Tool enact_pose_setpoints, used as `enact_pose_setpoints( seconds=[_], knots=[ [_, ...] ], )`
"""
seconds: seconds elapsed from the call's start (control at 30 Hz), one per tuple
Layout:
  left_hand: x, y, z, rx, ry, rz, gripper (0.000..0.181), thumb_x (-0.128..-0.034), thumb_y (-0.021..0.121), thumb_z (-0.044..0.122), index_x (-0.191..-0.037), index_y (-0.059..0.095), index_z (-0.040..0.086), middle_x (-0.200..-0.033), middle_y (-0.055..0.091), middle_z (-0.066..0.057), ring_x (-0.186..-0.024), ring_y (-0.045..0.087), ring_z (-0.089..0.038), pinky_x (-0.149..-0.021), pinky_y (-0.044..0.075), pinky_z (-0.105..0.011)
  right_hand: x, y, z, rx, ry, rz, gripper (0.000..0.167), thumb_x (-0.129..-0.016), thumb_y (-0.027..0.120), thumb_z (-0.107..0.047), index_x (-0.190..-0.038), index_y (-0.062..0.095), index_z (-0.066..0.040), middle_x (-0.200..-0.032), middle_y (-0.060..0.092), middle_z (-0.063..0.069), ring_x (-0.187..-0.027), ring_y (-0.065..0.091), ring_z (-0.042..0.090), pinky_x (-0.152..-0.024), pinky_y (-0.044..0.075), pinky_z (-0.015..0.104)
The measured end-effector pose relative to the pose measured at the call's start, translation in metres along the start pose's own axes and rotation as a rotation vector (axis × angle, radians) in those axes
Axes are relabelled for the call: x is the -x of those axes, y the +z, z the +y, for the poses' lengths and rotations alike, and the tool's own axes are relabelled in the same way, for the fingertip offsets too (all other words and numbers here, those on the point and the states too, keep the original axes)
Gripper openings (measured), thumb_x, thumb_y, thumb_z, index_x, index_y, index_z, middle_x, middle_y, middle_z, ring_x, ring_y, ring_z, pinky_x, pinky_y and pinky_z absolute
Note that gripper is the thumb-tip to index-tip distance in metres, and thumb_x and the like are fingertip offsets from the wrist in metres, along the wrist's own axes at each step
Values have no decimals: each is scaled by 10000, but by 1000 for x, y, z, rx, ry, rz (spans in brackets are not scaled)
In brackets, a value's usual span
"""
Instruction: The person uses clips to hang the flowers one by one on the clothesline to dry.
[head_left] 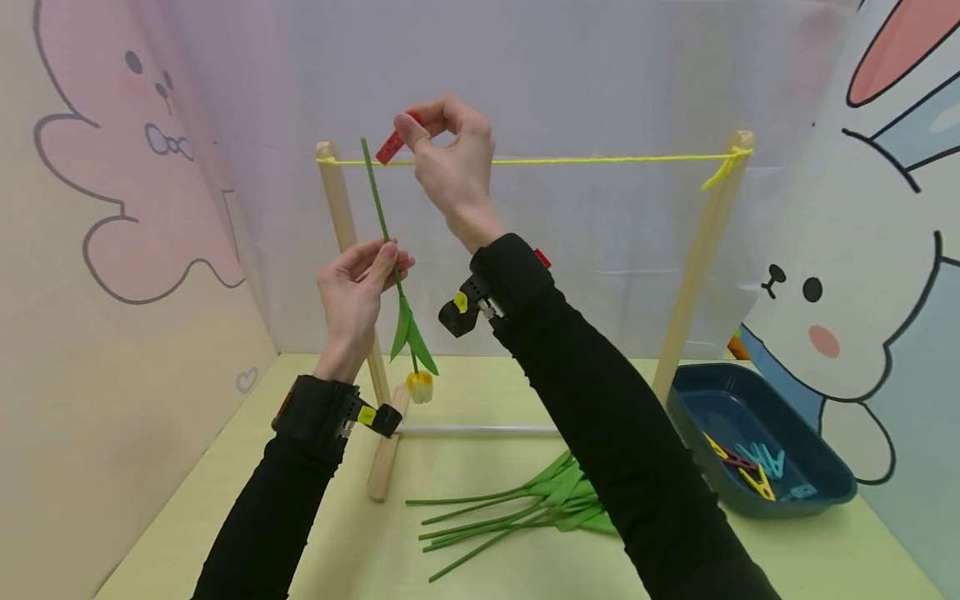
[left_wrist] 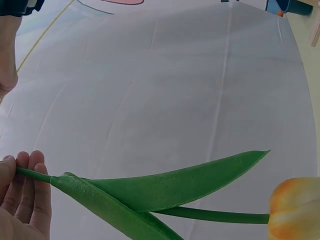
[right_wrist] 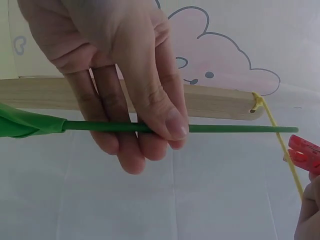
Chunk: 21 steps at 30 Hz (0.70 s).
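An artificial tulip [head_left: 420, 387], yellow and white, hangs head down from my left hand [head_left: 358, 279]. Thumb and fingers pinch its green stem [right_wrist: 95, 125], and the stem's cut end rises a little above the yellow string [head_left: 600, 159]. Up at the string, my right hand [head_left: 459, 158] grips a red clothespin [head_left: 390, 148] between thumb and fingers. The clothespin's tip lies just right of the stem, apart from it, close to the string. In the left wrist view the green leaves [left_wrist: 165, 190] spread between the left hand and the bloom.
Wooden posts [head_left: 693, 275] carry the string at both ends. Several more green stems with leaves [head_left: 555, 492] lie on the table, partly hidden by my right sleeve. A dark blue basin [head_left: 832, 467] at the right holds several clothespins [head_left: 761, 458]. A metal bar [head_left: 480, 431] runs low between the posts.
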<state>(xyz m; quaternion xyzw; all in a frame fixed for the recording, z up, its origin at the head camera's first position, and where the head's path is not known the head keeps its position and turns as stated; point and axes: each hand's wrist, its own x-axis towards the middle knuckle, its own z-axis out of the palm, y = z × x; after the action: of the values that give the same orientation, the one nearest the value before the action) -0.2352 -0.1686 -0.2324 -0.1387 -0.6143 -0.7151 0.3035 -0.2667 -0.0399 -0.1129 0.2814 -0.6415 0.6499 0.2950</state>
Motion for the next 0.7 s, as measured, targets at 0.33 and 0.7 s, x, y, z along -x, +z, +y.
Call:
enact_pose_setpoints(
  seconds=[0.33, 0.7],
  knots=[
    [-1, -1, 0, 4, -12, -2, 194, -953, 681, 100, -1076, 698, -49, -812, 755, 83, -776, 751, -63, -781, 622, -229, 0, 9, 0, 28, 111, 5, 177, -940, 712, -145, -1017, 721, 14, -725, 557, -62, -898, 568, 143, -832, 378, 158],
    [-3, -2, 0, -25, 2, -8, 189, -963, 664, 85, -1085, 690, -57, -806, 747, 99, -755, 741, -43, -763, 619, -212, 2, 15, -2, 160, 125, 13, 162, -938, 722, -169, -1004, 750, -24, -901, 741, 120, -895, 627, 172, -818, 392, 186]
  ],
)
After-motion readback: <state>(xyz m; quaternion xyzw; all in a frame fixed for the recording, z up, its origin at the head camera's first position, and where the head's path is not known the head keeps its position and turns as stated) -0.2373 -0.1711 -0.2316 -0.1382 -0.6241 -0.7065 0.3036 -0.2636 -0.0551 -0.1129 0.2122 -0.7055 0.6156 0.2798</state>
